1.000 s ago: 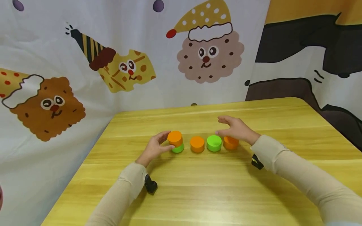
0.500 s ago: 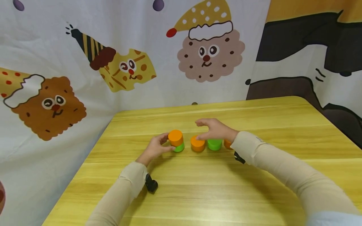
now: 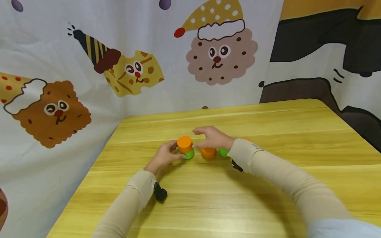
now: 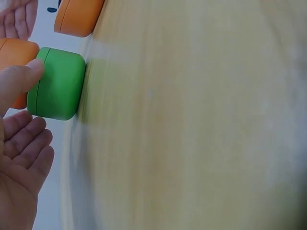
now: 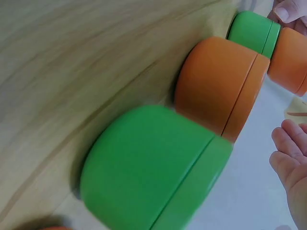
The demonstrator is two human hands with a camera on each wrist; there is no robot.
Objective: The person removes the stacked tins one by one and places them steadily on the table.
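A round orange lidded container (image 3: 185, 142) stands on a green one (image 3: 189, 154) at the left of a row on the table. Beside this stack is my left hand (image 3: 163, 155), thumb in front near the seam between the two containers. Its fingers extend at the stack's left without wrapping it, as the left wrist view shows. My right hand (image 3: 213, 138) holds nothing; thumb and fingers are spread just right of the stack, above a single orange container (image 3: 208, 153). Further right sit a green container (image 3: 224, 152) and another orange one (image 3: 246, 139), both partly hidden by the right arm.
The wooden table (image 3: 214, 198) extends in front of the row and on both sides. Behind it hangs a white curtain (image 3: 175, 92) printed with cartoon biscuits and cheese. Black camera mounts (image 3: 160, 192) hang under both wrists, close to the tabletop.
My right hand has moved left along the row, from over the far-right orange container to beside the stack. The left hand and the containers have stayed in place.
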